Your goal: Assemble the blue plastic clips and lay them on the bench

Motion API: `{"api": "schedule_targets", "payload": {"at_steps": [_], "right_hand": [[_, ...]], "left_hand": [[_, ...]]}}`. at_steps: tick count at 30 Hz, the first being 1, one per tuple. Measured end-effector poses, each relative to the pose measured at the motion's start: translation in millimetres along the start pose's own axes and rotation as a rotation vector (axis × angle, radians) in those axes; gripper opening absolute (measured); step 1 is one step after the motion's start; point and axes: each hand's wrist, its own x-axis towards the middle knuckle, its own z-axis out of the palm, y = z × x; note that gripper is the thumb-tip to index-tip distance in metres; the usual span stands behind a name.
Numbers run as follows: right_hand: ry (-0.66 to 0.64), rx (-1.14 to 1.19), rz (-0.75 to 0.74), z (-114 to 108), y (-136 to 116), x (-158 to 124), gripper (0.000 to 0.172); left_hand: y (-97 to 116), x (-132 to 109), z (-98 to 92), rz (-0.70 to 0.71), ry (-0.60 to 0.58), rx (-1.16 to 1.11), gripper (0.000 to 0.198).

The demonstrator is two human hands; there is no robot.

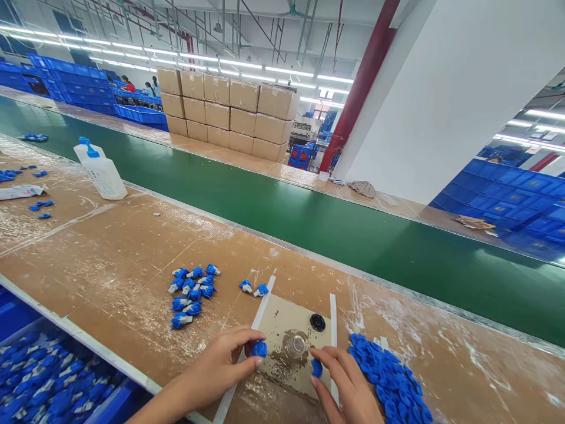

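Note:
My left hand (225, 368) pinches a small blue plastic part (260, 348) between thumb and fingers. My right hand (342, 383) holds a second blue part (316, 368) at its fingertips. Between the hands, a small clear glass jar (295, 346) stands on a stained cardboard sheet (282, 315), with a round black cap (317, 322) just beyond it. A heap of blue pieces (388, 380) lies right of my right hand. Left of the sheet lie grouped blue-and-white fittings (189, 294), and a pair of them (253, 288) sits closer by.
A blue bin of blue-and-white fittings (48, 383) sits below the bench's near edge at left. A green conveyor belt (282, 200) runs beyond the bench. Farther off stand a white plastic bottle (101, 171), stacked cardboard boxes (225, 112), blue crates and distant workers.

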Motion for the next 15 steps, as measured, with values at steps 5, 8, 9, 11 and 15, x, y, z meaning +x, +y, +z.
{"api": "schedule_targets", "payload": {"at_steps": [5, 8, 9, 11, 15], "right_hand": [[-0.026, 0.002, -0.037, 12.2, 1.2, 30.4, 0.034], [-0.022, 0.0, -0.024, 21.2, 0.1, 26.6, 0.033], [-0.018, -0.003, -0.009, 23.7, -1.2, 24.9, 0.033], [-0.007, -0.014, 0.025, 27.2, -4.4, 22.7, 0.033], [-0.018, -0.043, 0.024, 27.1, -7.5, 24.6, 0.035]], "left_hand": [[12.0, -4.5, 8.9, -0.172, 0.016, -0.3, 0.03], [11.5, -5.3, 12.2, -0.174, 0.003, -0.382, 0.029], [10.6, -5.2, 13.5, -0.171, -0.002, -0.402, 0.029], [9.0, -4.5, 16.3, -0.166, -0.007, -0.45, 0.027], [9.6, -1.3, 23.6, -0.256, 0.016, -0.66, 0.028]]}}
